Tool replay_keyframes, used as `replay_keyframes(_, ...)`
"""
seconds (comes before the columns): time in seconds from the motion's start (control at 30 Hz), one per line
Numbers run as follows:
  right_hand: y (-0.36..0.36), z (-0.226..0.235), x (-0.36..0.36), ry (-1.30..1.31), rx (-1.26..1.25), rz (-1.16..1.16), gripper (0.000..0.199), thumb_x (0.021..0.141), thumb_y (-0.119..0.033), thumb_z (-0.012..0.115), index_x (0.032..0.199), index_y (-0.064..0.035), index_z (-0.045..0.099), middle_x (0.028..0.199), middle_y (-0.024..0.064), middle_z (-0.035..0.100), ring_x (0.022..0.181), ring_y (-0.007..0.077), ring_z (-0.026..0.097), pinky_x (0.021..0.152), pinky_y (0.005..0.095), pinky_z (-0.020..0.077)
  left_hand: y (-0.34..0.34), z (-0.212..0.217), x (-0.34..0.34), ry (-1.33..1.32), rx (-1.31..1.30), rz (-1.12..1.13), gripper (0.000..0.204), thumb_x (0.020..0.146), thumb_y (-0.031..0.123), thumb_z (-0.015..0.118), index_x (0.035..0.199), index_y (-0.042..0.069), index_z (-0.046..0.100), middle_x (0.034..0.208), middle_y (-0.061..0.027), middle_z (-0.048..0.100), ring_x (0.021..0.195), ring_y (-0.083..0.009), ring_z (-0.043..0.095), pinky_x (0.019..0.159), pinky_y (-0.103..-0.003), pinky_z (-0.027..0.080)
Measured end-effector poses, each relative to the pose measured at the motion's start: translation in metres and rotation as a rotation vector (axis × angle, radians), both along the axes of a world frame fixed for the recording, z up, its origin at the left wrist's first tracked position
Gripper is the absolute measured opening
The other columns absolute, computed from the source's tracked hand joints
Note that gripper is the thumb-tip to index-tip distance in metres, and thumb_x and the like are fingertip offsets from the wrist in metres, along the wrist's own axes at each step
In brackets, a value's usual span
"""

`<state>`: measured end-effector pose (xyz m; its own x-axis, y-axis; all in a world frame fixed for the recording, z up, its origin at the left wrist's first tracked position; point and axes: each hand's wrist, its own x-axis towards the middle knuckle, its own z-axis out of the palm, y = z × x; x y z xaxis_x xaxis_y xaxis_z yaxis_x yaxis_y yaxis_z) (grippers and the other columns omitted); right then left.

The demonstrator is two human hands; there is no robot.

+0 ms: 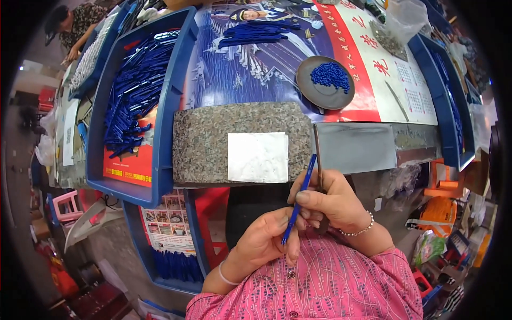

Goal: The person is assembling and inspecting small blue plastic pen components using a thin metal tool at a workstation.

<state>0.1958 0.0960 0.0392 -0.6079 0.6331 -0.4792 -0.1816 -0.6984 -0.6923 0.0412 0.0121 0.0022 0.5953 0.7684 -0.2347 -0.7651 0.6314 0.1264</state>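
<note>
Both hands meet in front of my chest, over the pink patterned shirt. A slim blue plastic stick (pixel 299 199) slants between them, its upper end near the table edge. Around its lower part, my left hand (pixel 262 234) has its thumb and fingers closed. My right hand (pixel 338 201) pinches the middle of the same stick with its thumb. A thin, dark metal tool like tweezers (pixel 318 152) also sticks up out of the right hand, its tip beside the stone slab (pixel 202 144). Fingers hide where the tool is gripped.
White paper (pixel 258 157) lies on the slab. Beyond it stand a round dish (pixel 308 88) of small blue pieces and a pile of blue sticks (pixel 256 33). A blue tray (pixel 166 133) with many sticks is left; another tray (pixel 140 250) sits lower. One person (pixel 80 26) is far left.
</note>
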Motion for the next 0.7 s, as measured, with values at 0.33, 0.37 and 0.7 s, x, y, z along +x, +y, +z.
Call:
replay_keyframes(0.33, -0.003, -0.006, 0.012, 0.051, -0.036, -0.02, 0.017, 0.083, -0.012, 0.06, 0.087, 0.0038, 0.055, 0.06, 0.0039, 0.051, 0.043, 0.0052, 0.04, 0.039, 0.0182, 0.033, -0.001, 0.001, 0.012, -0.028, -0.04, -0.005, 0.026, 0.093, 0.023, 0.042, 0.107, 0.001, 0.044, 0.068, -0.0156, 0.058, 0.051, -0.0208, 0.057, 0.049, -0.026, 0.049)
replay_keyframes(0.37, -0.003, -0.008, 0.013, 0.062, -0.039, -0.016, 0.017, 0.083, -0.012, 0.06, 0.087, 0.0037, 0.055, 0.06, 0.0038, 0.051, 0.044, 0.0051, 0.04, 0.039, 0.0182, 0.0334, -0.002, 0.001, 0.013, -0.007, -0.04, 0.0, 0.026, 0.093, 0.023, 0.043, 0.107, 0.001, 0.044, 0.068, -0.0148, 0.057, 0.051, -0.0198, 0.057, 0.049, -0.025, 0.048)
replay_keyframes(0.7, 0.0, -0.012, 0.01, -0.008, 0.105, 0.057, 0.017, 0.085, -0.013, 0.059, 0.092, 0.0021, 0.055, 0.068, 0.0031, 0.055, 0.049, 0.005, 0.047, 0.043, 0.0175, 0.0368, -0.003, 0.004, 0.017, 0.264, 0.03, 0.057, 0.024, 0.092, 0.025, 0.047, 0.102, 0.003, 0.045, 0.067, -0.0102, 0.055, 0.05, -0.0148, 0.051, 0.047, -0.023, 0.043)
